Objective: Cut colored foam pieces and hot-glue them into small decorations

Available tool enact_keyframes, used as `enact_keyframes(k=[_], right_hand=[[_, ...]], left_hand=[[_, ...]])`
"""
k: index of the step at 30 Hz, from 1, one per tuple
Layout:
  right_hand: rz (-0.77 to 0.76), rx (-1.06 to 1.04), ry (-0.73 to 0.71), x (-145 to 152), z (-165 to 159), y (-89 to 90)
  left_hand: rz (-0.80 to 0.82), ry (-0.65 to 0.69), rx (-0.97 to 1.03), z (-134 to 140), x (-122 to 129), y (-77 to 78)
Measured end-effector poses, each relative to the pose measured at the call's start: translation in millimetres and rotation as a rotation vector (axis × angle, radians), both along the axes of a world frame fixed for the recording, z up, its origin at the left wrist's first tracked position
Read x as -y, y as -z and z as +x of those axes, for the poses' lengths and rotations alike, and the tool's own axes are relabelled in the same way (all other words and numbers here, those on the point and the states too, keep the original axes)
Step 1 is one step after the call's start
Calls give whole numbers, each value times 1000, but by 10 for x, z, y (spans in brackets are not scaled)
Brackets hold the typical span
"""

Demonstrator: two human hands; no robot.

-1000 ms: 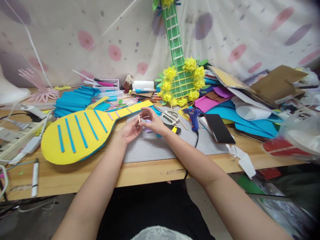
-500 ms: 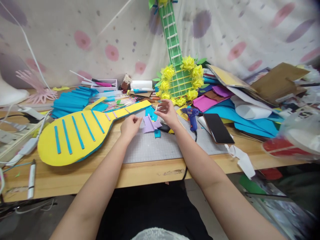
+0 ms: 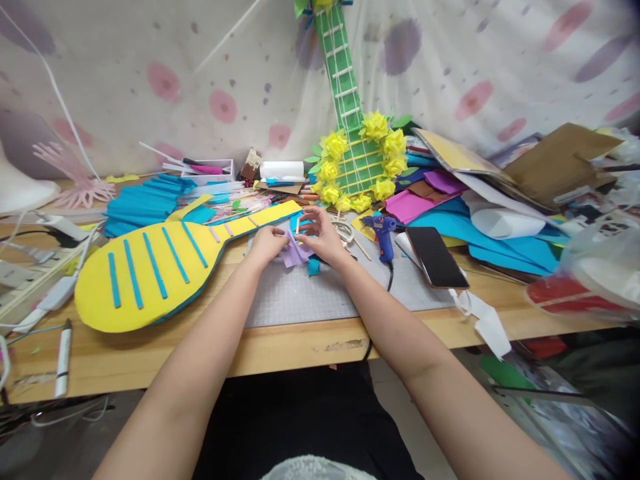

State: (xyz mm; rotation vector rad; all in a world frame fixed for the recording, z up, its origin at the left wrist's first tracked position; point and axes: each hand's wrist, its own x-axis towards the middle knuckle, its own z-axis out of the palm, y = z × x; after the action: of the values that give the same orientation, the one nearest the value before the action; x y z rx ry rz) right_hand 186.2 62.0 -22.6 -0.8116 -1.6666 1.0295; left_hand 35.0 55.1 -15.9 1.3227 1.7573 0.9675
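My left hand is closed in a pinch at the left edge of a piece of purple paper, over the grey cutting mat. Close beside it, my right hand pinches a short pale stick above the paper. Left of my hands lies a yellow cardboard guitar shape with a blue edge. Several blue strips cross its body, and short purple strips cross its neck. A small blue scrap is by the purple paper.
A blue glue gun and a black phone lie to the right. A green guitar shape with yellow paper flowers leans at the back. Paper sheets are piled at right; a white marker is at far left.
My right hand has moved left and slightly down with the stick, toward the purple paper. My left hand has moved right to the paper, which has shifted slightly left.
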Motion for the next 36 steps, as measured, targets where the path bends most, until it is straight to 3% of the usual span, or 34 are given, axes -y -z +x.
enact_keyframes(k=[3,7,11,21,36], right_hand=[[10,20,-26,30,-20,11],[24,70,-26,57,-49,37],[73,176,-50,97,-55,8],[291,634,-192,219,-93,-239],[460,868,-220,61,-177,-325]], left_hand=[[58,88,108,-44,125,-9],[167,68,259,-102,302,-19],[76,34,458,-157,389,-3],[-75,72,498,-215,394,-14],[-104,157,480,-239,435,-83]])
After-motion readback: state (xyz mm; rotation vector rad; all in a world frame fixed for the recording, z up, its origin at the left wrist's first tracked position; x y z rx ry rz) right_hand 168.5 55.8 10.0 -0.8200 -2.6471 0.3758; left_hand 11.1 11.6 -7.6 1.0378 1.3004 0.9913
